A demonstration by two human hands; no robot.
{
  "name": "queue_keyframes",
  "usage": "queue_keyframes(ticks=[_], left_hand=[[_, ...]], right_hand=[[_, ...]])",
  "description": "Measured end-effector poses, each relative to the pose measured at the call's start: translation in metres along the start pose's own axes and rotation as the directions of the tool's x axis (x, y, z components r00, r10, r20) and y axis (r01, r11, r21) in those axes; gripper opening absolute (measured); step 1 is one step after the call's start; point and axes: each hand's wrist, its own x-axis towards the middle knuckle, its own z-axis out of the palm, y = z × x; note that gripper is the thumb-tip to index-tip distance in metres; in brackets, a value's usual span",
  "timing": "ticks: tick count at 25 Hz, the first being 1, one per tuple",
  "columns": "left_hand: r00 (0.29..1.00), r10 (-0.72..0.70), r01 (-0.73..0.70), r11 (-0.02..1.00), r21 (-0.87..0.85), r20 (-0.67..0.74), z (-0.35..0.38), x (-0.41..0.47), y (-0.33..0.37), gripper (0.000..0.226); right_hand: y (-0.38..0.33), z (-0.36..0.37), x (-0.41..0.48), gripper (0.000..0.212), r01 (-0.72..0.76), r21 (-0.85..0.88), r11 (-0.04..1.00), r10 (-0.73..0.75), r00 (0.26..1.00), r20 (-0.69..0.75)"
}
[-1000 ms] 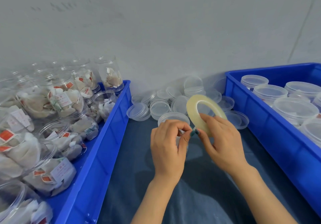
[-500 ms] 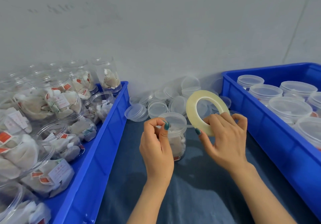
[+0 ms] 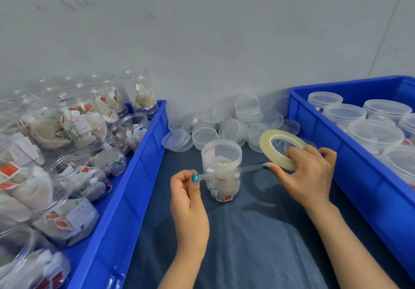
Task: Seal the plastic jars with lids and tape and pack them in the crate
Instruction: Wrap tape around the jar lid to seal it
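Observation:
A clear plastic jar (image 3: 221, 169) with a lid on, filled with tea bags, stands on the dark blue cloth between two crates. My right hand (image 3: 307, 174) grips a yellowish roll of clear tape (image 3: 278, 148) to the right of the jar. My left hand (image 3: 187, 190) pinches the free end of the tape strip (image 3: 249, 167), which stretches in front of the jar below its lid. The blue crate (image 3: 318, 131) on the right holds several lidded jars (image 3: 374, 134).
A blue crate (image 3: 134, 176) on the left is packed with open jars of tea bags (image 3: 74, 127). A pile of loose clear lids (image 3: 224, 127) lies against the grey wall behind the jar. Dark cloth (image 3: 247, 243) covers the table toward me.
My hands have drawn apart, the left moving left and down, pulling a length of tape off the roll. The jar, earlier hidden behind my hands, now shows between them.

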Motion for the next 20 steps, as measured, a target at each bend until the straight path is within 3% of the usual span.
queue_keyframes(ticks=[14, 20], left_hand=[[0.998, -0.051, 0.054, 0.995, 0.084, -0.037, 0.008, 0.015, -0.02, 0.011], [0.993, 0.035, -0.041, 0.998, 0.056, 0.112, 0.012, 0.035, -0.025, 0.008]], right_hand=[[-0.003, 0.011, -0.001, 0.071, -0.01, -0.061, 0.998, 0.009, 1.0, -0.025], [-0.003, 0.016, -0.001, 0.07, -0.042, -0.037, 0.998, 0.042, 0.999, -0.005]])
